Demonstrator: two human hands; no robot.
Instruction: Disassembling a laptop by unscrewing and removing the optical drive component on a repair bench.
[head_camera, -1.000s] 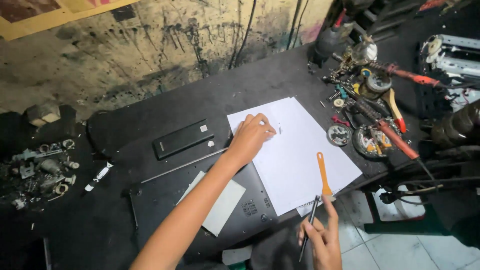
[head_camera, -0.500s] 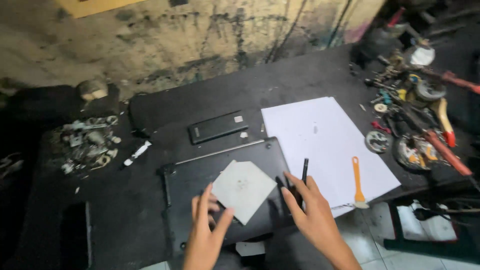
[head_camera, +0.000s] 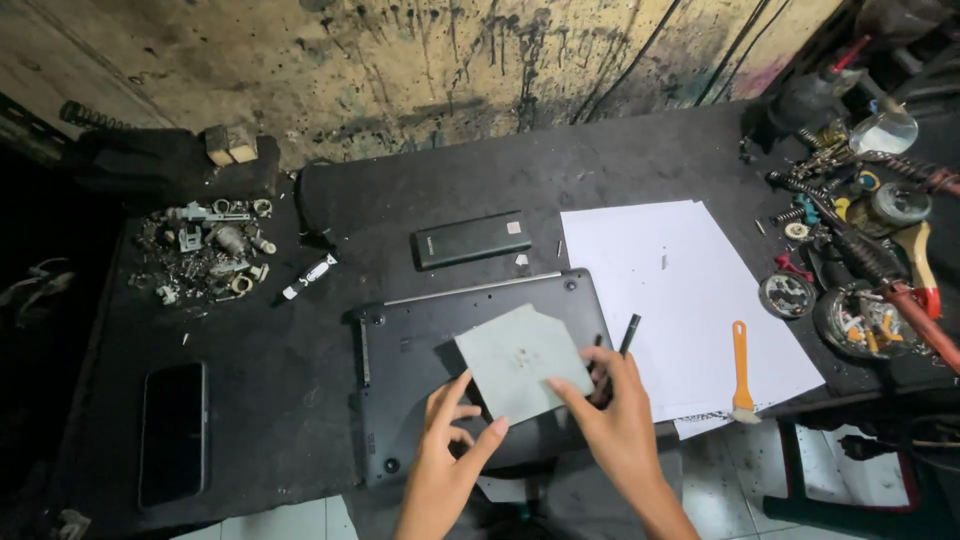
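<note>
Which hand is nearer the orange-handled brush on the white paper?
Right. The right hand sits just left of the orange-handled brush, holding a black pen; the left hand is farther left, over the laptop.

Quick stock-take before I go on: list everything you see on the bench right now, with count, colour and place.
Laptop base: one, black, underside up, front centre.
Paper square: one, pale grey-green, lying on the laptop base.
Battery pack: one, black, behind the laptop base.
White sheets: a few stacked, right of centre.
Brush: one, orange handle, on the white sheets.
Phone: one, black, front left.
Small metal parts: one pile, grey, left rear.
Tools and clutter: many, mixed colours, right edge.
Left hand: under the paper square's near edge.
Right hand: holding a black pen, touching the paper square.
</note>
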